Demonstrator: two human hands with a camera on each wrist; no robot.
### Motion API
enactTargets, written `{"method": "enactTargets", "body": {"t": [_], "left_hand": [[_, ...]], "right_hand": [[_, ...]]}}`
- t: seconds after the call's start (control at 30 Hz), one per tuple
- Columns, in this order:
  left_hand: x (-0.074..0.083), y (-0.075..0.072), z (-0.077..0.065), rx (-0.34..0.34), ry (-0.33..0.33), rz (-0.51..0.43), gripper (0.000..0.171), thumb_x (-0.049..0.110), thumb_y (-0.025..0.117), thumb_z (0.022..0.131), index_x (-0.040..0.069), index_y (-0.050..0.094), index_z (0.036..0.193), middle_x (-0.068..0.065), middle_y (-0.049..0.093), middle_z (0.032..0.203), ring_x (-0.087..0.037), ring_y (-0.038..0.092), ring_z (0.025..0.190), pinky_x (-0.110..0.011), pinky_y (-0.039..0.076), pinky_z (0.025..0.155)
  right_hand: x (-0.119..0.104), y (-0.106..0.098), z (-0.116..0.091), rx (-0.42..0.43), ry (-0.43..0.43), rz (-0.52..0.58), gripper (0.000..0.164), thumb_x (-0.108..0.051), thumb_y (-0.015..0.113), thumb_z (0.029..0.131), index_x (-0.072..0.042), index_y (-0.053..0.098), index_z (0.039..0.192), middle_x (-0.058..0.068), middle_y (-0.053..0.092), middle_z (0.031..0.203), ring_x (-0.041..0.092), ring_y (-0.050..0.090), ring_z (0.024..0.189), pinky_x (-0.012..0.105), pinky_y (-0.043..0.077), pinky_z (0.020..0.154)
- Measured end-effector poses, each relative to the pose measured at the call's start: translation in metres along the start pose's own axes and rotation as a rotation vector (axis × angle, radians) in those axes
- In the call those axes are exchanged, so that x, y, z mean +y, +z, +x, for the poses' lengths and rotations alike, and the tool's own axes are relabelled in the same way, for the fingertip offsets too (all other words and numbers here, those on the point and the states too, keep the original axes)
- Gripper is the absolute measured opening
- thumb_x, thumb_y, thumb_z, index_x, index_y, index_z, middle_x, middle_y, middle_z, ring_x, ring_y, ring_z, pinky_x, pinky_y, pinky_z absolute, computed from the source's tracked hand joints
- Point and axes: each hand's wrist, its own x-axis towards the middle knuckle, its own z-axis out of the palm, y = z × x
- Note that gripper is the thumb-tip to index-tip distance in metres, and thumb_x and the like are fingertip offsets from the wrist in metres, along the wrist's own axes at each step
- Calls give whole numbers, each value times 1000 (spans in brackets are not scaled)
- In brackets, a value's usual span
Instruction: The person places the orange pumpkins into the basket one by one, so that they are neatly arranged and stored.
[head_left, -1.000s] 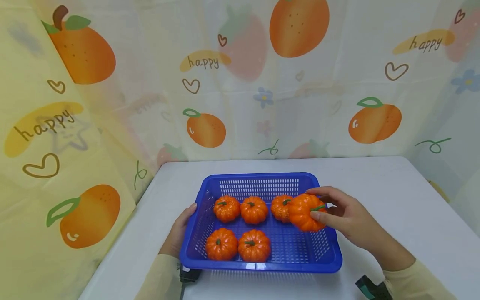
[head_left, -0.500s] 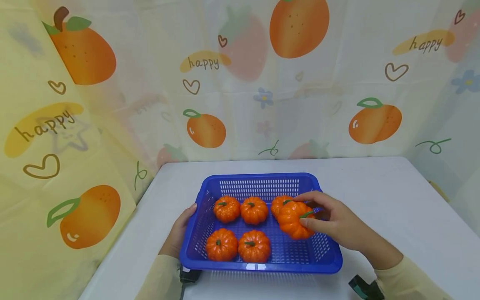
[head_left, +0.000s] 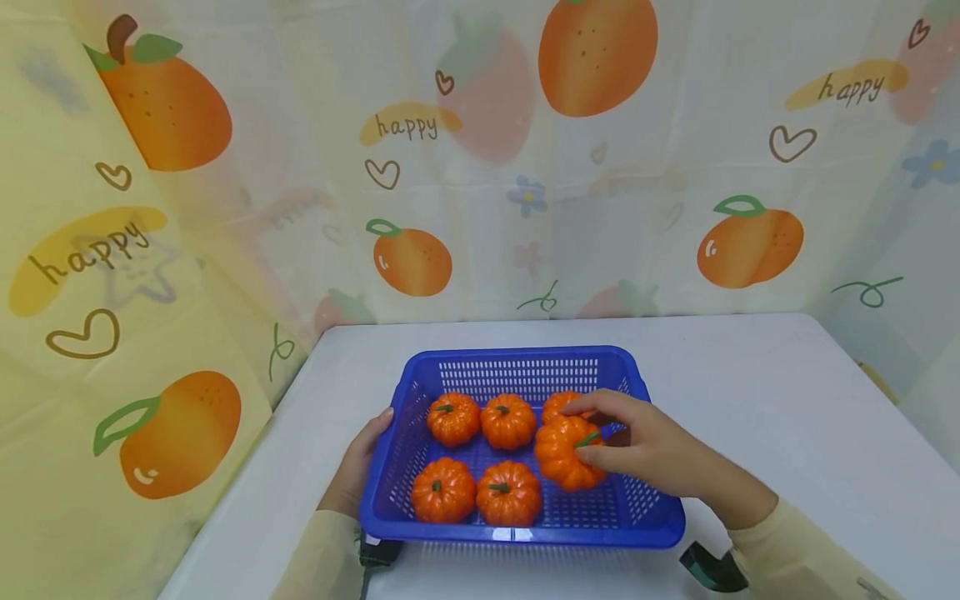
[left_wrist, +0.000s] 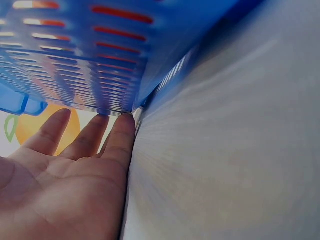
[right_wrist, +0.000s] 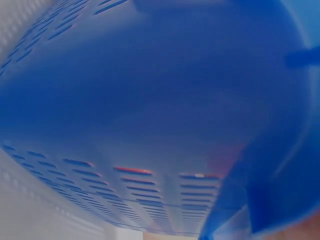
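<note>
My right hand (head_left: pixel 645 442) pinches a small orange toy pumpkin (head_left: pixel 566 454) with a green stem, thumb in front and fingers behind. It is tilted over the right half of a blue plastic basket (head_left: pixel 517 535). Behind it, partly covered, sits another pumpkin (head_left: pixel 557 406). Two pumpkins stand in the back row, one of them at the left (head_left: pixel 453 419), and two more in front, including one near the middle (head_left: pixel 509 493). Against the basket's left side rests my left hand (head_left: pixel 356 467); in the left wrist view its extended fingers (left_wrist: pixel 122 137) touch the slotted outer wall (left_wrist: pixel 117 50).
The basket stands on a white table (head_left: pixel 750 392). A fruit-printed curtain (head_left: pixel 480 208) hangs behind and along the left. Black wrist straps show near both sleeves, the right one (head_left: pixel 712 568) beside the table front. Basket wall (right_wrist: pixel 150 100) fills most of the right wrist view.
My right hand has carried its pumpkin left and slightly toward the front, away from the basket's right rim. My left hand, the basket and the other pumpkins have stayed put.
</note>
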Motion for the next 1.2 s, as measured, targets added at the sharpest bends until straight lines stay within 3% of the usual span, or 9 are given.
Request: {"method": "enactTargets", "body": {"t": [0.27, 0.57, 0.7, 0.9, 1.1, 1.2], "left_hand": [[-1, 2, 0, 34, -10, 8, 73, 50, 33, 112, 15, 21, 175, -12, 56, 153, -29, 56, 136, -47, 45, 114], [0, 3, 0, 56, -1, -7, 73, 49, 34, 112, 15, 23, 175, -12, 57, 154, -28, 57, 136, -46, 46, 114], [0, 2, 0, 80, -20, 5, 73, 50, 35, 111, 17, 25, 175, -15, 54, 156, -30, 56, 136, -48, 46, 114], [0, 3, 2, 63, -6, 10, 72, 50, 34, 112, 18, 24, 175, -19, 47, 163, -30, 53, 140, -48, 44, 116], [-2, 4, 4, 95, -18, 24, 73, 51, 33, 111, 16, 26, 175, -19, 50, 158, -31, 55, 138, -50, 44, 115], [-1, 3, 2, 72, -23, 27, 74, 53, 34, 111, 16, 24, 175, -16, 51, 159, -30, 54, 139, -49, 43, 116]], "right_hand": [[-4, 8, 4, -93, 69, -86, 38, -24, 77, 102, -14, 68, 138, 2, 63, 134, 28, 58, 113, 36, 58, 89], [-7, 16, 10, -185, 102, -241, 31, -25, 80, 100, -20, 73, 129, -7, 66, 133, 25, 60, 123, 58, 50, 107], [-7, 18, 11, -210, 152, -262, 30, -23, 81, 99, -19, 73, 127, -8, 66, 128, 23, 61, 119, 57, 52, 106], [-8, 20, 11, -253, 195, -337, 31, -22, 82, 98, -19, 74, 127, -8, 67, 127, 20, 62, 117, 55, 52, 107], [-7, 21, 10, -285, 224, -377, 31, -20, 82, 98, -19, 74, 128, -6, 67, 129, 21, 63, 119, 54, 52, 108], [-8, 22, 10, -289, 232, -383, 30, -19, 82, 98, -18, 74, 127, -5, 68, 129, 22, 63, 120, 54, 51, 109]]}}
